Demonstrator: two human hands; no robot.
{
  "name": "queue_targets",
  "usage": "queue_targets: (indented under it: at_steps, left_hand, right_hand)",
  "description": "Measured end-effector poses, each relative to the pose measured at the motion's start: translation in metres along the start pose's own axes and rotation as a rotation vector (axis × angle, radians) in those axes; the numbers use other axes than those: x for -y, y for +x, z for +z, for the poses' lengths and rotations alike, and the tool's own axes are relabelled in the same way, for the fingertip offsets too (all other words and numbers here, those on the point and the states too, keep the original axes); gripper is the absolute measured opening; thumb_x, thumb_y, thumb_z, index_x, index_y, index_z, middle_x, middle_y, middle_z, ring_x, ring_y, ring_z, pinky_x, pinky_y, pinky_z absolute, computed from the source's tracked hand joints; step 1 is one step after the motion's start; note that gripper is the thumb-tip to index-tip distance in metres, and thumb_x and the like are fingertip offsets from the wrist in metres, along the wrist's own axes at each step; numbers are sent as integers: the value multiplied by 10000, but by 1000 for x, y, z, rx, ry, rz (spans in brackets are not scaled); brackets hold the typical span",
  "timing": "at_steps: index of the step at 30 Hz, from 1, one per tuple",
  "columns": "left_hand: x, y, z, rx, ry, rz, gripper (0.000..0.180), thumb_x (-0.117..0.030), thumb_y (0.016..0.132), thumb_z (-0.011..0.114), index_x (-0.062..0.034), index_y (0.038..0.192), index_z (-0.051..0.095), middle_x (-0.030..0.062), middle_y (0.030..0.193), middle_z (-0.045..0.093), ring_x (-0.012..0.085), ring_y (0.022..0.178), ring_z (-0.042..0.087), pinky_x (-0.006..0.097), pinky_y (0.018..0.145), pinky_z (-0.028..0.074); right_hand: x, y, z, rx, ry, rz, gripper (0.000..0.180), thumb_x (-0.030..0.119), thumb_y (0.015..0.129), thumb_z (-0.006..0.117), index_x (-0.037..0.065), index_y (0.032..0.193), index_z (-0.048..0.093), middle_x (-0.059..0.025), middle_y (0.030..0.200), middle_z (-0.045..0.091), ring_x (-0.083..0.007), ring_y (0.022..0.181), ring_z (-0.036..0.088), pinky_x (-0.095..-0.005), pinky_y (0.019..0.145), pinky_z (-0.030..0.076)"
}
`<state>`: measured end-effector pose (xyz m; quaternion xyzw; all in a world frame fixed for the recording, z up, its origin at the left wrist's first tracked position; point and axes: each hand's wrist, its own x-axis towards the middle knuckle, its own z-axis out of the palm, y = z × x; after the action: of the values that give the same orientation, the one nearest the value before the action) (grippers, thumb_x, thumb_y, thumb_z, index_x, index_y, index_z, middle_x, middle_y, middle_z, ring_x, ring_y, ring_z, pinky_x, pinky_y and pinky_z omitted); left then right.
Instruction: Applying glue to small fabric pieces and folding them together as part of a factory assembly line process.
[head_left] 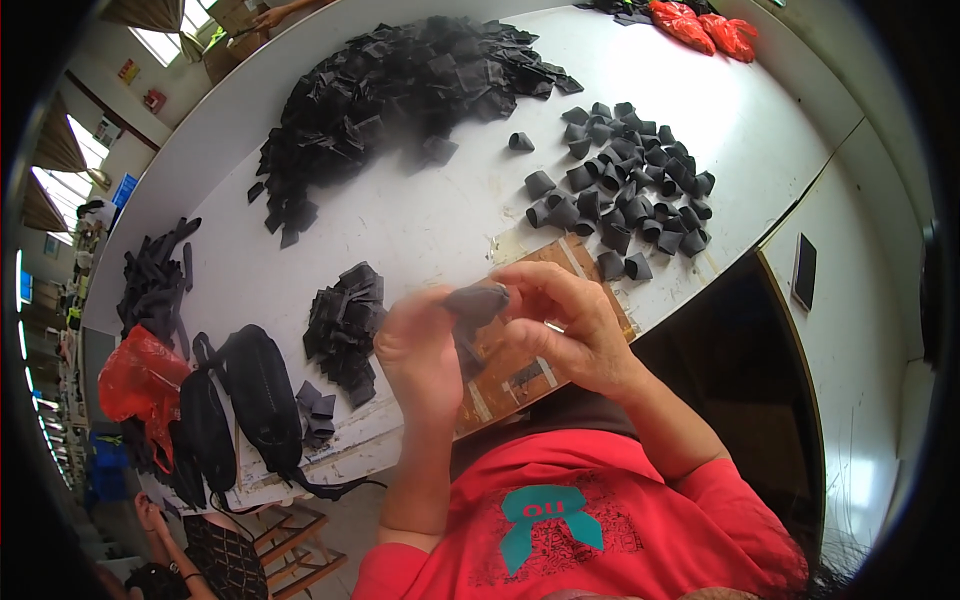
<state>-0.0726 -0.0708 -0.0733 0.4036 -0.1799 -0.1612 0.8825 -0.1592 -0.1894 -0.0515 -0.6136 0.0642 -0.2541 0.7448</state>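
Note:
In front of my chest I hold a small black fabric piece (474,302), folded or curled, above a brown wooden board (510,375). My left hand (418,345) is closed on its left side. The fingertips of my right hand (570,325) pinch its right end, thumb below and fingers above. Part of the piece is hidden behind my fingers. Left of my left hand lies a small heap of flat black pieces (345,325). Beyond my right hand, many curled black pieces (635,185) stand and lie scattered on the white table (430,215).
A large pile of black pieces (400,95) covers the far table. At left are black pouches (258,385), a red plastic bag (140,375) and black strips (160,280). Red bags (685,25) lie far right; a phone (803,270) rests on the right surface. Another person's arm (160,525) shows lower left.

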Motion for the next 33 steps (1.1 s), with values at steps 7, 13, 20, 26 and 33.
queue_targets:
  at_steps: [7, 13, 20, 26, 33]
  left_hand:
    - [-7, 3, -1, 60, 62, 16, 145, 12, 797, 541, 39, 931, 590, 92, 901, 602, 160, 857, 559, 276, 797, 427]
    - [-14, 8, 17, 199, 315, 89, 136, -42, 824, 559, 36, 928, 601, 85, 916, 591, 151, 852, 545, 260, 792, 414]
    - [-27, 22, 18, 288, 712, 226, 114, 15, 745, 614, -33, 847, 631, 52, 814, 587, 121, 691, 544, 223, 619, 427]
    - [-13, 7, 6, 269, 498, 68, 133, -11, 800, 593, 19, 929, 592, 54, 852, 595, 109, 755, 555, 224, 671, 445]
    - [-23, 3, 9, 195, 604, 53, 127, -73, 862, 530, 18, 933, 582, 68, 749, 611, 111, 678, 584, 227, 597, 458]
  right_hand:
    - [16, 22, 0, 197, -797, -380, 168, 69, 722, 640, 36, 883, 604, -93, 645, 528, -246, 569, 548, -328, 500, 428]
    - [-9, 7, 5, -42, -648, -436, 185, 88, 719, 651, 42, 892, 609, -99, 656, 554, -258, 578, 551, -328, 504, 432]
    - [17, 12, 3, 79, -787, -371, 212, 114, 724, 654, 49, 918, 600, -94, 673, 563, -243, 601, 565, -313, 530, 447]
    - [-13, 4, 4, -10, -596, -302, 180, 26, 715, 637, 43, 893, 611, -88, 668, 576, -218, 575, 566, -306, 518, 444]
    - [17, 5, -2, 85, -628, -260, 331, 100, 747, 662, 45, 1060, 571, -55, 695, 574, -132, 566, 548, -233, 522, 429]
